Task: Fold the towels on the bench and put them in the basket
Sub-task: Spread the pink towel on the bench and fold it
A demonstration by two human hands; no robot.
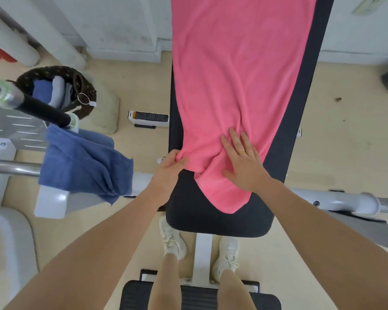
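Note:
A long pink towel (233,74) lies lengthwise on the black padded bench (217,220), its near end bunched and wrinkled. My left hand (169,170) pinches the towel's near left edge at the side of the bench. My right hand (244,163) lies flat with spread fingers on the towel's near end, a ring on one finger. A blue towel (83,162) hangs over a metal bar to the left. The dark woven basket (43,73) stands on the floor at the far left and holds folded blue and grey towels.
A barbell sleeve and black bar (31,104) cross in front of the basket. White rack frames stand left (52,202) and right (345,200) of the bench. A small white and black device (148,118) lies on the floor. My shoes (173,240) straddle the bench's white leg.

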